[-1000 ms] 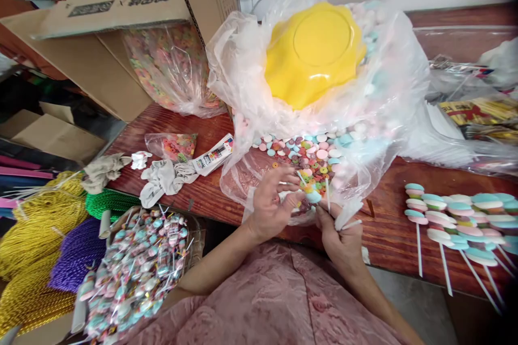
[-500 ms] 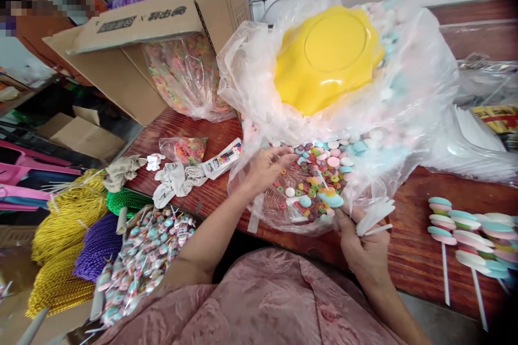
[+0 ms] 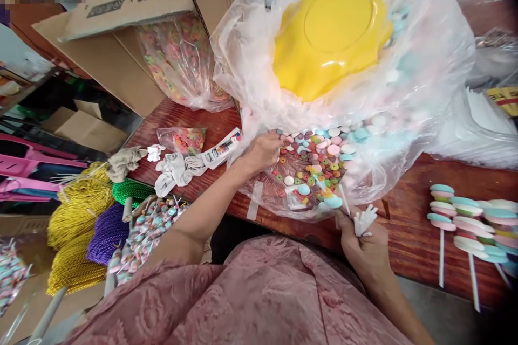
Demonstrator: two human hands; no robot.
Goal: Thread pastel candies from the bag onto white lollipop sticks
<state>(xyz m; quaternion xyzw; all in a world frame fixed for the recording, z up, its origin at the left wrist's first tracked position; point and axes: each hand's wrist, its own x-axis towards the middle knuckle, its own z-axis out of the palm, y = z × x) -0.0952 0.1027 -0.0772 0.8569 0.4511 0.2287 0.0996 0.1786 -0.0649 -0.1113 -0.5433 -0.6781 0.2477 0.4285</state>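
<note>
My right hand is closed around a bundle of white lollipop sticks. One single stick sticks up between its thumb and finger, beside a pale blue candy; whether they touch I cannot tell. My left hand is at the left edge of a heap of loose ring and disc candies, its fingers curled and partly hidden. The candies lie in the mouth of a large clear plastic bag. On top of the bag rests a yellow scalloped plate, upside down.
Finished-looking candy skewers lie at the table's right. Left are a small candy bag, a grey cloth and an open cardboard box with a bag of ring candies. Yellow cord bundles stand below.
My left hand has gone from spread fingers over the candies to curled fingers at the heap's left edge. In my right hand, a single stick now points up beside the blue candy.
</note>
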